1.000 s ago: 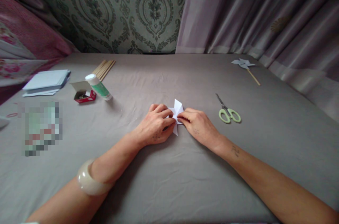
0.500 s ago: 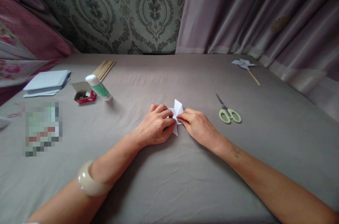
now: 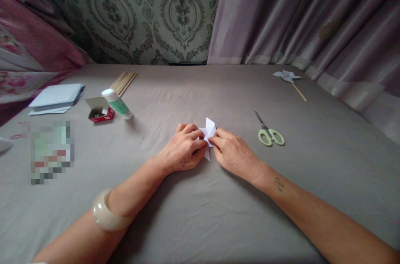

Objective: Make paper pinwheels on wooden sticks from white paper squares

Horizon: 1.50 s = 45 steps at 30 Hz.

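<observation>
A white paper pinwheel (image 3: 210, 127) lies on the grey cloth between my hands, its pointed blades sticking out at top and bottom. My left hand (image 3: 187, 147) has its fingers closed on the pinwheel's left side, covering that part. From the right, my right hand (image 3: 234, 151) is closed on it near the centre with the fingertips. Whether something small is under those fingertips cannot be made out. Scissors (image 3: 268, 134) with pale green handles lie to the right of my right hand.
At the left stand a glue stick (image 3: 117, 104), a red box (image 3: 100, 115) with small metal bits, wooden sticks (image 3: 125, 83) and a paper stack (image 3: 56, 95). A pixelated patch (image 3: 51, 153) hides something nearer. A finished pinwheel on a stick (image 3: 287, 75) lies at the far right.
My right hand has shifted and turned slightly, its fingers staying at the pinwheel's centre. My left hand and the pinwheel have stayed in place.
</observation>
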### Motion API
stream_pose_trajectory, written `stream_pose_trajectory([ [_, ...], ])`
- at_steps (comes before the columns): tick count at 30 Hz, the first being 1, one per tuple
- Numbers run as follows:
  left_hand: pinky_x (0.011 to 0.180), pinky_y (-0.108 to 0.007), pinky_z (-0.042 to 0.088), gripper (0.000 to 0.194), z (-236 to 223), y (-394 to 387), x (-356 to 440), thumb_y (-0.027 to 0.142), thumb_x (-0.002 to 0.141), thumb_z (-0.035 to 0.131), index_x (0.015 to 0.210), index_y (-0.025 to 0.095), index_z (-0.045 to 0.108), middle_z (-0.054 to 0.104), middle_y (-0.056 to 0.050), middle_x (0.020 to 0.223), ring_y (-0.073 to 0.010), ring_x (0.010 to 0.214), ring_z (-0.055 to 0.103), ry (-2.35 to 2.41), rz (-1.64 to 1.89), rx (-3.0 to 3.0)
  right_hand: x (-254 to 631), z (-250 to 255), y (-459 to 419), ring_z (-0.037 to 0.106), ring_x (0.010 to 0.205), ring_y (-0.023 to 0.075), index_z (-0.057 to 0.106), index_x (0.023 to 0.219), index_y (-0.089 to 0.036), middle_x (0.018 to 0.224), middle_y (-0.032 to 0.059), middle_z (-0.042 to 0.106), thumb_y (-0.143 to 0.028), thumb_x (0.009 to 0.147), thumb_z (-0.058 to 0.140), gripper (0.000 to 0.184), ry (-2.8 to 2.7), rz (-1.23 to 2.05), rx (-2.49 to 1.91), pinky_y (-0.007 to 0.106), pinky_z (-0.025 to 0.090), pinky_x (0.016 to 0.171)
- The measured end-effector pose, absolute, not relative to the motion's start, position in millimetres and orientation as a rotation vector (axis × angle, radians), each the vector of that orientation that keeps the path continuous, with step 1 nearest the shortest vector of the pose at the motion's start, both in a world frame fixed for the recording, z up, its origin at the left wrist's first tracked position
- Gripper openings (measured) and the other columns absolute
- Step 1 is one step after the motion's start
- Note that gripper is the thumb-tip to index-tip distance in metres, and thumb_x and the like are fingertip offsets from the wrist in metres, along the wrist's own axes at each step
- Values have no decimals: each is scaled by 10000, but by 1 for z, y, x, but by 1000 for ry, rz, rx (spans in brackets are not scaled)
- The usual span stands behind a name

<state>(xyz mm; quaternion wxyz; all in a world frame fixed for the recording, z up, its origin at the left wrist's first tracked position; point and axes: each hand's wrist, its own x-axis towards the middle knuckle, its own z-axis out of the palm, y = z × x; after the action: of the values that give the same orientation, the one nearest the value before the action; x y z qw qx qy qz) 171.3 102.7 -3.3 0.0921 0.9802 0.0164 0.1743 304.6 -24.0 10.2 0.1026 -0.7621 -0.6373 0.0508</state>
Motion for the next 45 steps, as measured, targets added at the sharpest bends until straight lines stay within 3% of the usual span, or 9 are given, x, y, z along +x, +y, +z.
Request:
stream_pose_trajectory([
  [4, 825, -389, 337, 247, -2, 103, 171, 259, 911, 465, 875, 207, 703, 695, -52, 917, -212, 927, 527, 94, 521, 2893, 301, 14, -25, 565, 988, 235, 672, 954, -168, 1019, 110, 614, -103, 881, 455, 238, -1975, 66, -2265, 314, 454, 707],
  [9, 824, -400, 340, 241, -3, 104, 173, 262, 910, 466, 956, 208, 697, 679, -72, 988, -231, 968, 511, 157, 586, 2899, 300, 17, -22, 553, 982, 230, 669, 908, -157, 1025, 123, 610, -89, 880, 437, 243, -2063, 38, -2264, 317, 467, 735],
  [16, 829, -410, 335, 249, -4, 104, 180, 218, 869, 482, 928, 210, 724, 654, -75, 993, -241, 967, 479, 172, 481, 2927, 308, 13, -21, 579, 960, 223, 703, 868, -147, 1003, 120, 641, -81, 844, 439, 272, -2013, 83, -2184, 301, 458, 716],
  [21, 839, -416, 322, 254, 2, 104, 180, 222, 860, 483, 913, 211, 732, 652, -69, 994, -239, 975, 469, 112, 427, 2958, 334, 4, -17, 613, 751, 129, 751, 859, -184, 893, 46, 705, -59, 776, 474, 314, -1580, 368, -1934, 235, 448, 665],
  [26, 857, -430, 310, 265, 10, 101, 181, 240, 877, 459, 879, 190, 719, 650, -84, 974, -245, 966, 457, 26, 386, 3051, 353, 3, -23, 559, 597, 110, 762, 842, -157, 803, 45, 714, -103, 745, 497, 288, -1212, 202, -1883, 243, 446, 609],
  [36, 847, -425, 304, 291, 23, 106, 194, 233, 919, 402, 807, 181, 665, 643, -74, 891, -228, 905, 461, -199, 238, 3143, 351, 2, -30, 622, 674, 128, 744, 864, -166, 868, 54, 739, -82, 748, 505, 278, -1159, 173, -1877, 249, 487, 686],
  [45, 857, -458, 311, 396, 7, 109, 194, 320, 925, 398, 767, 216, 746, 628, -79, 1021, -245, 987, 440, 195, 425, 2929, 360, -3, -30, 624, 663, 134, 742, 867, -160, 833, 59, 737, -84, 748, 516, 267, -1140, 184, -1930, 264, 495, 685],
])
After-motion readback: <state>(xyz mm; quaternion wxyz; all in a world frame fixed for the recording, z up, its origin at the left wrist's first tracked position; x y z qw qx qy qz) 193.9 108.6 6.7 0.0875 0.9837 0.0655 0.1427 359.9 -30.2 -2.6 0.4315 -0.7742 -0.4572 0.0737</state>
